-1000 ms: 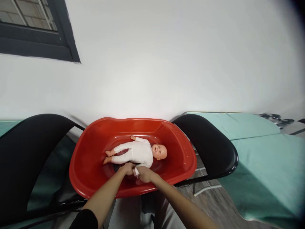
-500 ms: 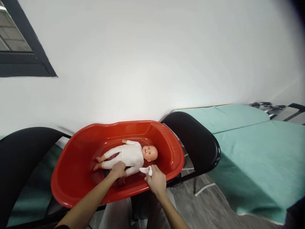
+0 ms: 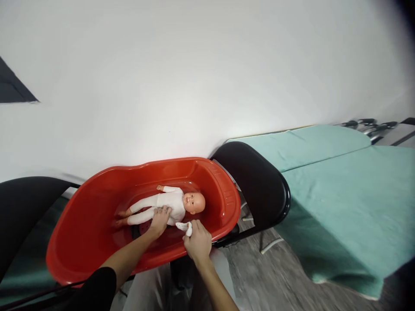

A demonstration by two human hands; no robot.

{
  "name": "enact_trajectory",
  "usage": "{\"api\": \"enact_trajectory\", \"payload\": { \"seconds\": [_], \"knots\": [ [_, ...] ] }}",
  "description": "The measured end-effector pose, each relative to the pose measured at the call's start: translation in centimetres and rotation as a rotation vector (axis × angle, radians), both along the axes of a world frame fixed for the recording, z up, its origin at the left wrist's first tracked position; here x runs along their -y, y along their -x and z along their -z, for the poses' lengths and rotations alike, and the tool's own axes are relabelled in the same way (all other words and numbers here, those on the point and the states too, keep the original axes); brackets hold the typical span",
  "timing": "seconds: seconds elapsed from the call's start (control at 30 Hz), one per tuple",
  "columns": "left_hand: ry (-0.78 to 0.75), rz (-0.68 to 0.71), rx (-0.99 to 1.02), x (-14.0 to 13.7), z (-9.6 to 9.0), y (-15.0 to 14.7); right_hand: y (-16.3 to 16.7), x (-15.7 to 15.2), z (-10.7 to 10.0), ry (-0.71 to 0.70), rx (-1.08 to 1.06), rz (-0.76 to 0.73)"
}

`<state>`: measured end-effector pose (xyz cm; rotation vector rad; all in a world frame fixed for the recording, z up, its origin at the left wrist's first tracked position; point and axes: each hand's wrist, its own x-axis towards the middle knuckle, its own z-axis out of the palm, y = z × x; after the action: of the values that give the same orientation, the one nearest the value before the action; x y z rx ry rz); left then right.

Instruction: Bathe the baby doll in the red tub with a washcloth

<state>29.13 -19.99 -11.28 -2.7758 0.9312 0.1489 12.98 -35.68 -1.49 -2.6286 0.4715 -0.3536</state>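
Observation:
A baby doll (image 3: 171, 204) with a bald head and a white cloth body lies face up in a red baby bathtub (image 3: 81, 220), its head to the right. My left hand (image 3: 161, 220) reaches over the near rim, fingers curled on the doll's near side at the waist. The doll's near arm is partly hidden by that hand. In my right hand (image 3: 198, 242) is a small white cloth (image 3: 184, 227), pinched near the tub's front edge, below the doll's head. Part of the cloth is covered by my fingers.
Black chairs stand at both ends of the tub, the right chair (image 3: 256, 181) and the left chair (image 3: 26, 216). A green-covered bed (image 3: 337, 190) is at the right. Behind the tub rises a white wall (image 3: 162, 86), with a dark window frame (image 3: 14, 86) at far left.
The view has turned to the right, so everything sits further left. My left hand has moved up from beside the doll's near arm onto its waist. My right hand still holds the cloth.

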Motion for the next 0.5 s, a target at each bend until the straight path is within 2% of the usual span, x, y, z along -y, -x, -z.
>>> {"api": "enact_trajectory", "payload": {
  "seconds": [0.13,0.3,0.5],
  "knots": [
    [0.144,-0.071,-0.077,0.1,-1.0,-0.8,0.0,-0.1,-0.2,-0.004,-0.041,-0.005],
    [0.423,-0.198,-0.226,-0.3,-4.0,-1.6,-0.1,-0.2,-0.3,-0.003,-0.038,0.000],
    [0.646,-0.183,-0.434,-1.5,-7.3,-3.1,-0.2,-0.2,-0.4,-0.008,-0.049,0.039]
  ]
}}
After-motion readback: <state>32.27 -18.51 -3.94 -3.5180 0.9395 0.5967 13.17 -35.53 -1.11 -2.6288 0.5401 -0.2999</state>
